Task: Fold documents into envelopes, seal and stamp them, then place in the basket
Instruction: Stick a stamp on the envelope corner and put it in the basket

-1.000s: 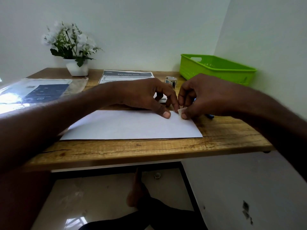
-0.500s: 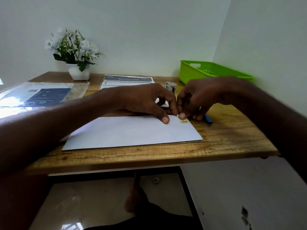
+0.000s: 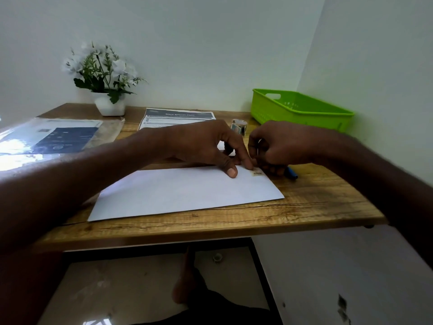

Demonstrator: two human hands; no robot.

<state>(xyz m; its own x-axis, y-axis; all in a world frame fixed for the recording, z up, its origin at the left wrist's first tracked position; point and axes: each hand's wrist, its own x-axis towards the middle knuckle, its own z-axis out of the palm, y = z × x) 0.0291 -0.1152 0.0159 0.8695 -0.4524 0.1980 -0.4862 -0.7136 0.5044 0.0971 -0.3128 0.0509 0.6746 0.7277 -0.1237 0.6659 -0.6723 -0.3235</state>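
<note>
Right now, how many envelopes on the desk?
1. The envelope lies flat at the desk's front edge, left hand pressing its far right corner by the stamp. The basket interior is only partly visible, so more may be hidden there.

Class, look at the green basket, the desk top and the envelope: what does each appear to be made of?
Green basket: looks like moulded plastic, slightly glossy, with a cut-out handle and perforated walls. Desk top: wood or wood-look laminate, matt, showing grain and knots; which one is unclear. Envelope: plain white paper, matt, lying flat.
</note>
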